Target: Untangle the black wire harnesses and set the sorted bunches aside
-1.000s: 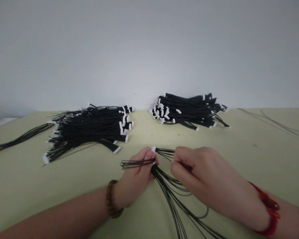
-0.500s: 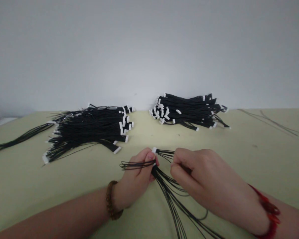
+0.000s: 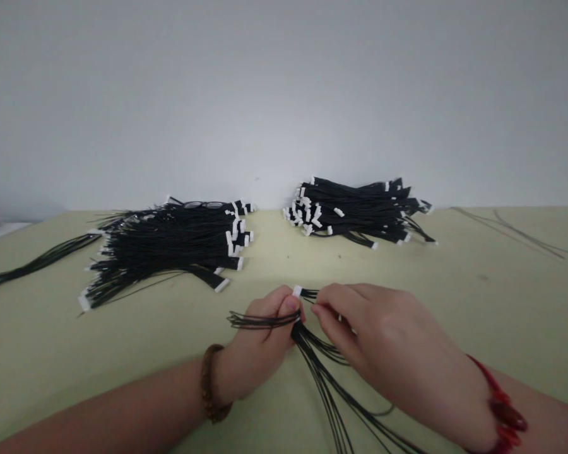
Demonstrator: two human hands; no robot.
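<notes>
White sheet [image 3: 0,231] lies at the far left edge of the pale yellow-green bench [image 3: 89,366], with a small dark item on it that is too blurred to name. Just right of it, a loose hank of black wires [image 3: 42,263] runs along the bench and ends beside a large heap of black wire leads [image 3: 165,249]. Their white plastic connectors [image 3: 231,243] stack along the heap's right end, and more poke out at its lower left. A pair of glasses [image 3: 203,205] shows behind the heap, partly hidden by it.

Nearer the camera, the left hand [image 3: 260,334], with a wooden bead bracelet [image 3: 209,383] at its wrist, has a closed grip on a small bundle of thin black wires [image 3: 322,388]. The bundle's white connector [image 3: 297,291] sticks up just above the left fingers, and one short loop of wire stands out to the left of them, while the long ends fan down toward the camera over the bench. Touching the bundle from the right, the right hand [image 3: 388,340] has a tight pinch between thumb and forefinger on strands near the connector. A red bracelet [image 3: 504,416] circles that wrist.

Farther right, a smaller heap of the same leads [image 3: 355,211] sits against the wall [image 3: 284,94], and a few thin grey wires [image 3: 515,232] lie well apart from it.
</notes>
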